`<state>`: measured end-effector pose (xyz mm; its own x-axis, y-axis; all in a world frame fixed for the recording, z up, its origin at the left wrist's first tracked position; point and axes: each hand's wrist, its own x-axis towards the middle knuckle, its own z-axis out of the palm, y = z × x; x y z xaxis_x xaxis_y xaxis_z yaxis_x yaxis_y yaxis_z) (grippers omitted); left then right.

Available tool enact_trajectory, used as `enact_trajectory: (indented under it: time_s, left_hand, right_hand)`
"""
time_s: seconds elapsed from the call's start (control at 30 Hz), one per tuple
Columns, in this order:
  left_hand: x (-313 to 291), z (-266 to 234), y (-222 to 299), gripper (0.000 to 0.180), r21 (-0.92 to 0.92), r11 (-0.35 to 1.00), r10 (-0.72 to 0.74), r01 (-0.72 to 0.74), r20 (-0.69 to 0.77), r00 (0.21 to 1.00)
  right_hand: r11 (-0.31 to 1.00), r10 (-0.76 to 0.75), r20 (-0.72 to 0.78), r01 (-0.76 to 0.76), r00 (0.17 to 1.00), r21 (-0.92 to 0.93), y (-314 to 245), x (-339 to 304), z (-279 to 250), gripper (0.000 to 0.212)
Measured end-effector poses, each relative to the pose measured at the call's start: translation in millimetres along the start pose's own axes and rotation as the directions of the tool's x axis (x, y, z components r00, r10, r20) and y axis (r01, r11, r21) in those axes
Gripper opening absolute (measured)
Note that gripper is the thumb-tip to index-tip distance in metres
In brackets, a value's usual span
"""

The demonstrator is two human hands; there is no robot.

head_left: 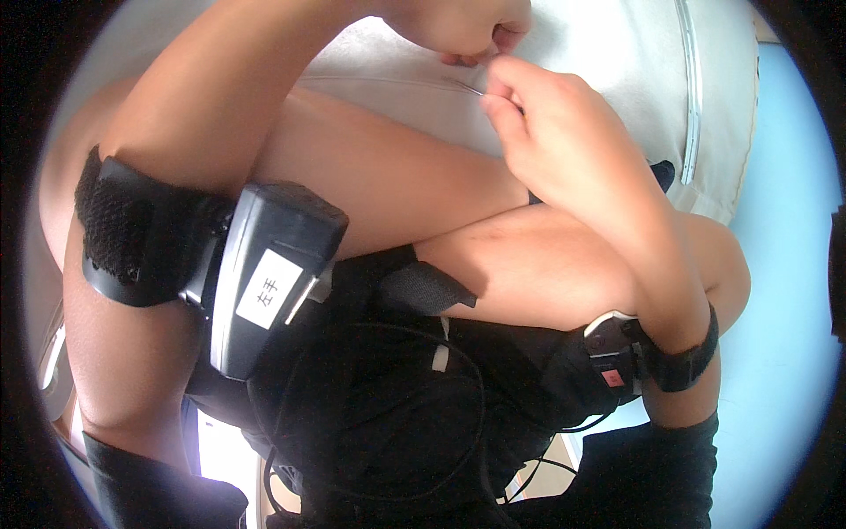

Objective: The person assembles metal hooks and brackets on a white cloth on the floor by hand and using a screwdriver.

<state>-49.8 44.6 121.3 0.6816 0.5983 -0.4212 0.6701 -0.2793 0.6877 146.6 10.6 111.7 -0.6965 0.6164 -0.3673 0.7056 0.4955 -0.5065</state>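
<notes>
My right hand [546, 110] is closed, thumb and forefinger pinching a thin, shiny, needle-like metal tool [468, 87]. Its tip points left, over the white fabric [379, 66] spread before me. At the top edge of the picture, my left hand [467, 26] is curled with its fingertips close to the right hand's knuckles. What the left fingers grip, if anything, is hidden behind the hand. Both hands sit low over the fabric, nearly touching each other.
A white strip [692, 106], like a zip or piping, runs down the fabric's right side. Beyond lies a light blue surface [793, 176]. My crossed bare legs [388, 176] fill the middle. Black devices [278, 273] are strapped to both forearms, and black cables [480, 414] loop over my lap.
</notes>
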Motion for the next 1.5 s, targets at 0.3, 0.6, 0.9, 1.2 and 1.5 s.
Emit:
enact_trajectory:
  time_s: [0.3, 0.6, 0.9, 1.2, 1.5]
  left_hand:
    - [-5.2, 0.2, 1.6, 0.025, 0.007, 1.0, -0.029, 0.029, 0.0, 1.0]
    - [0.2, 4.6, 0.4, 0.025, 0.01, 0.999, -0.046, 0.046, -0.027, 0.999]
    - [-6.1, 4.3, -2.2, 0.025, 0.013, 1.0, 0.005, -0.004, -0.051, 0.999]
    - [-10.5, 0.8, 5.2, 0.025, 0.006, 1.0, -0.003, 0.004, -0.041, 0.999]
    - [-0.4, -1.2, -2.1, 0.025, 0.012, 1.0, 0.026, -0.026, -0.017, 1.0]
  right_hand:
    - [0.995, 0.064, 0.019, -0.063, 0.998, -0.08, 6.8, 0.8, -0.5, 0.014]
    - [1.0, -0.009, 0.007, 0.009, 1.0, -0.002, 2.5, -2.9, -2.6, 0.014]
    - [0.992, 0.062, 0.003, -0.062, 0.998, -0.11, 4.4, 1.0, -5.1, 0.015]
    - [0.997, -0.001, -0.005, 0.001, 1.0, -0.077, 4.3, 2.0, -0.5, 0.015]
    - [1.0, 0.031, 0.012, -0.03, 0.999, -0.008, 9.0, -2.0, -8.4, 0.017]
